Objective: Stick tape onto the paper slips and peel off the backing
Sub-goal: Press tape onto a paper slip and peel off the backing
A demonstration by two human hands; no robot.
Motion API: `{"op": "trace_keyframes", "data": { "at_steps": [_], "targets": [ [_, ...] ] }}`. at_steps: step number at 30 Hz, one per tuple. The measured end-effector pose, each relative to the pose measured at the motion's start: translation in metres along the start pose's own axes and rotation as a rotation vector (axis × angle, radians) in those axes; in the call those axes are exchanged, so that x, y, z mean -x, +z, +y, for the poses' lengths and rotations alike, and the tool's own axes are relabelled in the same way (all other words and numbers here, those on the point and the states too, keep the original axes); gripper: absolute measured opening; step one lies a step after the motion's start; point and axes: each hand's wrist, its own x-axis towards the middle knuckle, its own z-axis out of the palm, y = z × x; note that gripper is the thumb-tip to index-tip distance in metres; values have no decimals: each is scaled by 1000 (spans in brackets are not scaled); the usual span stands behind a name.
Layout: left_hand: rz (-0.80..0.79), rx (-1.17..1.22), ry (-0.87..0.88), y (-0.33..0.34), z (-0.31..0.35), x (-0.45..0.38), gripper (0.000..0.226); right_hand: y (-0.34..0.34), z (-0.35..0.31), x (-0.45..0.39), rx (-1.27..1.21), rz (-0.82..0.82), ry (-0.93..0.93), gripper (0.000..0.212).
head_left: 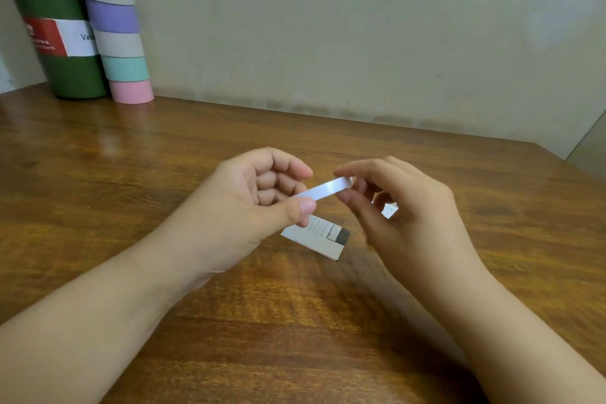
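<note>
A narrow white strip of tape (328, 189) stretches between both hands above the wooden table. My left hand (262, 197) pinches its left end between thumb and curled fingers. My right hand (403, 207) pinches the right end with thumb and forefinger; a small white piece (390, 209) shows behind its fingers, what it is I cannot tell. Below the strip, a printed paper slip (319, 236) with a dark patch lies flat on the table, partly hidden by my left thumb.
At the back left stand a green bottle (55, 43) with a red and white label and a tall stack of pastel tape rolls (114, 26). A pale wall runs behind the table (131, 174). The table's right edge slants at the far right.
</note>
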Motion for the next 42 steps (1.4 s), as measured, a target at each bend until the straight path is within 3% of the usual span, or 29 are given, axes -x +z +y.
{"op": "trace_keyframes", "data": {
  "at_steps": [3,6,10,15,24,34,37,39,42],
  "targets": [
    [-20,-90,-10,1,5,1,3,-3,2,-1,-22,19,45,15],
    [-38,-159,10,1,5,2,16,-1,2,0,-46,30,76,20],
    [12,-159,23,5,1,2,12,2,-7,1,-81,66,84,27],
    [68,-162,18,7,-4,2,13,12,-17,4,-105,46,97,24],
    [42,-259,1,10,-3,5,15,13,-24,5,-338,-21,327,13],
    [-11,-214,-5,11,1,6,20,9,-28,6,-430,7,334,17],
    [16,-216,-4,10,0,6,22,10,-29,5,-440,-8,334,35],
    [23,-243,-2,10,-1,6,22,11,-24,4,-365,3,298,47],
    [18,-283,-9,11,-2,6,19,15,-19,5,-206,-23,192,43]
  ]
}}
